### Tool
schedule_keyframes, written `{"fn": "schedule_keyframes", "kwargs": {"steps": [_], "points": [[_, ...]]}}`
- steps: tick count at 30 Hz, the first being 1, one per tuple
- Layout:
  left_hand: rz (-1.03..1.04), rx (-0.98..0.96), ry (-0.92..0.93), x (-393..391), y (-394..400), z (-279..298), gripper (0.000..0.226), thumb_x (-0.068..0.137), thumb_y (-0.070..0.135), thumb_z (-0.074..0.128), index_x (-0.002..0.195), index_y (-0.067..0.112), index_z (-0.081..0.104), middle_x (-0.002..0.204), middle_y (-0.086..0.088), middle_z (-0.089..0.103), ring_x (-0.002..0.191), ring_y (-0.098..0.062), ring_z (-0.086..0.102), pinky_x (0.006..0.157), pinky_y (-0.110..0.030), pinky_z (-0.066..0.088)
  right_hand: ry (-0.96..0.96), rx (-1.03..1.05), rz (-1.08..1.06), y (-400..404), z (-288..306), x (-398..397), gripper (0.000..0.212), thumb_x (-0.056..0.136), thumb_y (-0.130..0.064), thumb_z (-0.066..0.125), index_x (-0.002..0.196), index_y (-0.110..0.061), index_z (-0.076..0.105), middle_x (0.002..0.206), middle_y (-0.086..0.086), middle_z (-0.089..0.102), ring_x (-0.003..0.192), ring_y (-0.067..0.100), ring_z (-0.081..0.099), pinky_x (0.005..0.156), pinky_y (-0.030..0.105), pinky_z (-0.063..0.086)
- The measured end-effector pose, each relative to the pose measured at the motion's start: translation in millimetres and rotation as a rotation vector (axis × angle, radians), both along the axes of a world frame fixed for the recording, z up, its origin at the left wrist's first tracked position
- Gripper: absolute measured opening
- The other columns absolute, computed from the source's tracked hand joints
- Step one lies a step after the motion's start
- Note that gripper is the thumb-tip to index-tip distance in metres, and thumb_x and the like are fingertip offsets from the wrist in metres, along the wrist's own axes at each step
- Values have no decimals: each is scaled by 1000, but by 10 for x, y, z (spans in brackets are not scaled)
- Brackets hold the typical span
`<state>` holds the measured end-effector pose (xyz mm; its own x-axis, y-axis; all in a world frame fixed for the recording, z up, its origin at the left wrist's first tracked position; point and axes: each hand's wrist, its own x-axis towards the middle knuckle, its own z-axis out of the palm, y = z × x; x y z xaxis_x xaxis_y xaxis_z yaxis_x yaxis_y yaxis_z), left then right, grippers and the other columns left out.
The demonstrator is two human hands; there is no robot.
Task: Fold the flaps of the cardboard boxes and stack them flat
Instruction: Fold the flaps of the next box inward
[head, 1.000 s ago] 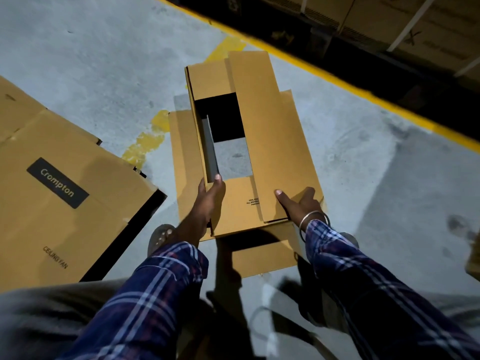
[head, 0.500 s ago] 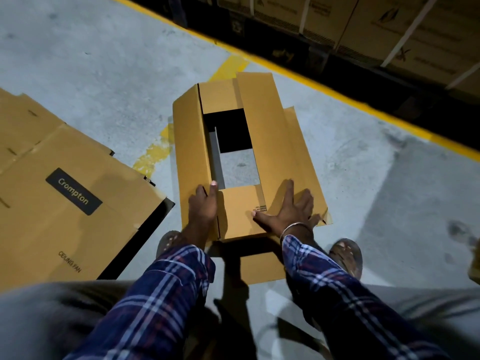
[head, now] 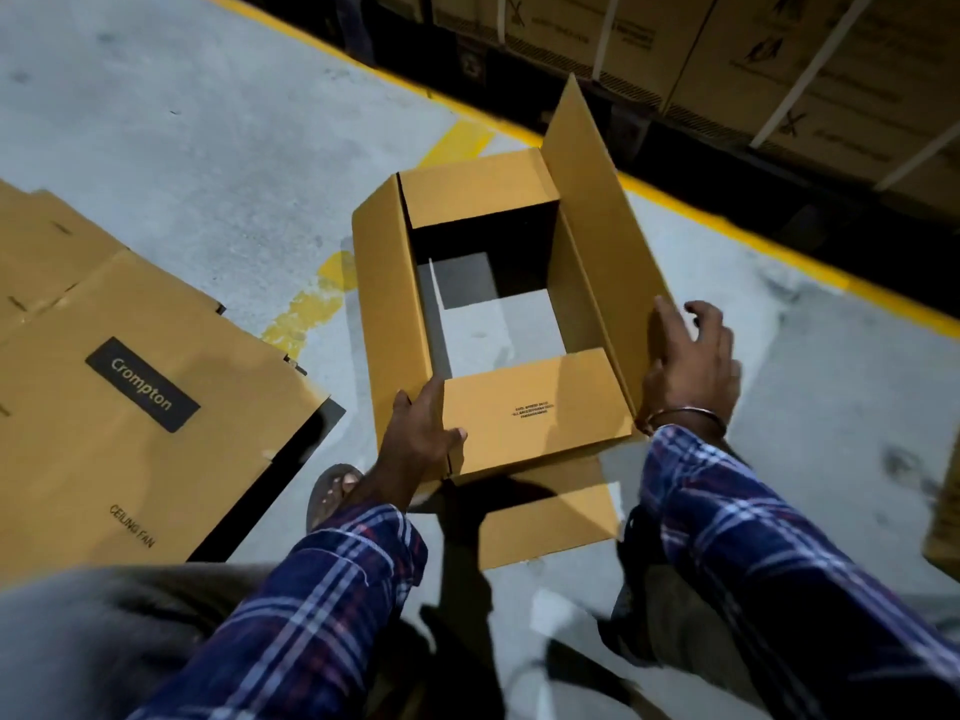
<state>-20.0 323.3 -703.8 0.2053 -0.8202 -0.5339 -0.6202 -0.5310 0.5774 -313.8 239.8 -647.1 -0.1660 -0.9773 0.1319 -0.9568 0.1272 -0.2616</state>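
Open cardboard box [head: 395, 304] on the floor [head: 208, 148].
Left hand [head: 421, 433] gripped its near corner; right hand [head: 691, 361], fingers relaxed, touched the raised flap [head: 597, 226].

Grey concrete floor [head: 182, 122]; yellow line [head: 727, 226]; dim light

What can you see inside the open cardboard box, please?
Through the open cardboard box, only bare grey floor shows; nothing is packed inside. The far interior lies in shadow, and its contents cannot be made out.
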Motion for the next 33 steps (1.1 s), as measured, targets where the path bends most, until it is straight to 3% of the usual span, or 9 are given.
{"fn": "schedule_keyframes", "kwargs": {"steps": [3, 6, 8, 10, 16, 25, 30, 32, 33], "points": [[-8, 14, -1, 16, -53, -41, 85, 88, 21, 81, 156, 31, 32, 147, -16, 41, 142, -36, 32, 106, -42, 39, 50, 217, -98, -237, -240, -273, 61, 89, -16, 63, 142, -41, 44, 162, 7, 25, 152, 25, 18, 118, 55, 20], [37, -6, 34, 16, -90, -137, 84, 86, 23, 82, 155, 30, 34, 148, -14, 42, 139, -36, 37, 99, -39, 40, 97, 458, -174, -339, -519, -235, 71, 97, -54, 50, 158, -32, 20, 169, 13, -3, 157, 29, -4, 122, 59, 9], [72, -22, 53, 17, -84, -203, 82, 86, 31, 82, 153, 32, 35, 145, -12, 43, 132, -36, 45, 98, -39, 42, -77, 641, -185, -361, -607, -79, 96, 85, -83, 39, 158, -23, 22, 167, 17, 12, 154, 36, 15, 120, 60, 21], [85, -27, 81, 19, -89, -278, 84, 83, 40, 84, 151, 36, 35, 143, -8, 46, 129, -32, 48, 100, -40, 44, -279, 758, -151, -366, -697, 64, 105, 77, -92, 36, 153, -19, 33, 156, 18, 37, 140, 41, 40, 113, 56, 35], [172, 22, 150, 91, -161, -446, 119, 54, 70, 82, 155, 31, 32, 150, -5, 45, 135, -29, 47, 111, -51, 44, -439, 722, -112, -248, -954, 224, 52, 104, -60, 33, 128, -18, 51, 135, 20, 58, 117, 40, 56, 96, 45, 44], [142, 54, 82, 100, -197, -364, 77, 77, 48, 86, 143, 33, 48, 146, -16, 34, 139, -36, 38, 107, -41, 44, -452, 700, -202, -215, -983, 316, 52, 107, -53, 33, 136, -14, 50, 141, 19, 53, 125, 42, 53, 101, 46, 41], [181, -192, -108, 101, -220, -98, 44, 91, 60, 66, 115, 24, 68, 135, -15, 52, 133, -30, 43, 93, -32, 44, -379, 247, 10, -172, -831, 395, 48, 105, -45, 42, 143, -16, 50, 153, 15, 44, 146, 35, 33, 117, 48, 29], [191, -276, -158, 83, -228, 111, 49, 97, 65, 50, 82, 23, 69, 126, -14, 64, 125, -26, 52, 87, -34, 44, -387, 171, 123, -188, -630, 517, 51, 105, -47, 36, 128, -11, 65, 139, 14, 60, 139, 33, 44, 111, 43, 35], [182, -294, -159, 72, -244, 229, 60, 99, 66, 44, 65, 20, 61, 107, -12, 69, 107, -27, 60, 79, -34, 45, -394, 175, 156, -193, -503, 577, 55, 104, -49, 34, 115, -10, 72, 125, 16, 68, 126, 35, 55, 97, 41, 42]]}}
